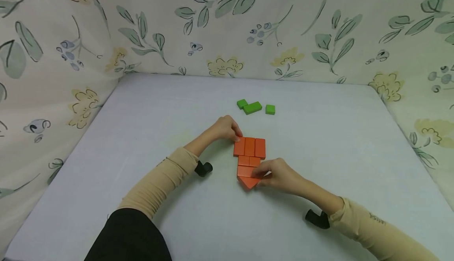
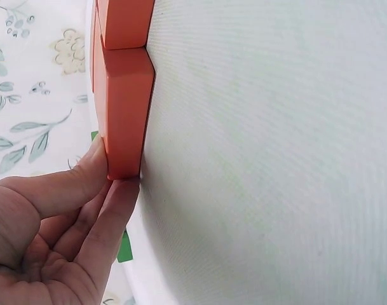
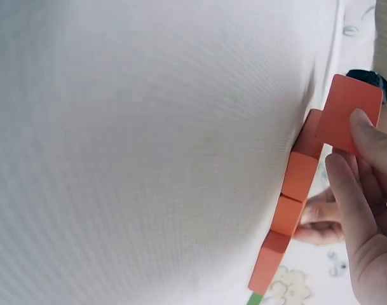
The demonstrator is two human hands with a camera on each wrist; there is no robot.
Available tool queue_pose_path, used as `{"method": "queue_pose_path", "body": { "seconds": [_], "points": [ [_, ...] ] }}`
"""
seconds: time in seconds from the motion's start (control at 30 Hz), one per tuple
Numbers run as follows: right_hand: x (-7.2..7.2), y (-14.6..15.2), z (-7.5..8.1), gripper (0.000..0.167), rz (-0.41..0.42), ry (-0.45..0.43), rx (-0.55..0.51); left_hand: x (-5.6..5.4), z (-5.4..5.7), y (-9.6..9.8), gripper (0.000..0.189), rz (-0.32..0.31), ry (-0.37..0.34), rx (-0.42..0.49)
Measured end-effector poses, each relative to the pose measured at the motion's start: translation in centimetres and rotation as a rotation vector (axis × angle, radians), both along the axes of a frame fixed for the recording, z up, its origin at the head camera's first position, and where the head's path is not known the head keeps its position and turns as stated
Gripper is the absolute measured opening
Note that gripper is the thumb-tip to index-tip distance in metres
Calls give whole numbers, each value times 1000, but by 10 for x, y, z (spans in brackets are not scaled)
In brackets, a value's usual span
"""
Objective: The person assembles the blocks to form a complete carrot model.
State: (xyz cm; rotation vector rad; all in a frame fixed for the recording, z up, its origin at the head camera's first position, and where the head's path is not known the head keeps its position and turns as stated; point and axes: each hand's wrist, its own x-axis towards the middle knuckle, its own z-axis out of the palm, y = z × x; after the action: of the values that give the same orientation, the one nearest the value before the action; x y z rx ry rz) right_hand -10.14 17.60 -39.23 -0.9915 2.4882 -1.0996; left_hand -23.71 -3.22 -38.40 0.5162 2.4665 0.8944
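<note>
On the white tabletop, orange toy blocks lie together in a flat figure: three upright oblong blocks at the far end, two small squares, a crosswise oblong block (image 1: 244, 171) and a triangular block (image 1: 248, 182) at the near end. My right hand (image 1: 281, 176) pinches the triangular block, its flat side (image 3: 346, 108) facing the right wrist camera and seemingly raised above the row. At the far left corner, my left hand (image 1: 224, 128) holds the end of the leftmost oblong block (image 2: 126, 114) between thumb and fingers. The right fingers partly cover the near blocks.
Beyond the figure lie green blocks: a small one (image 1: 242, 103), an oblong one (image 1: 252, 108) touching it, and a square one (image 1: 270, 109) apart to the right. Floral cloth (image 1: 220, 28) hangs behind the table (image 1: 170, 107) and along both sides.
</note>
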Motion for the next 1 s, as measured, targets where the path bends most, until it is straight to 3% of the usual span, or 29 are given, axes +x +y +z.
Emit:
{"method": "queue_pose_path", "body": {
  "seconds": [0.4, 1.0],
  "points": [
    [1, -4, 0, 18, -8, 69, 99, 0, 0, 1, 16, 1, 0, 0],
    [-2, -8, 4, 17, -40, 142, 144, -2, -2, 0, 17, -8, 6, 2]
  ]
}}
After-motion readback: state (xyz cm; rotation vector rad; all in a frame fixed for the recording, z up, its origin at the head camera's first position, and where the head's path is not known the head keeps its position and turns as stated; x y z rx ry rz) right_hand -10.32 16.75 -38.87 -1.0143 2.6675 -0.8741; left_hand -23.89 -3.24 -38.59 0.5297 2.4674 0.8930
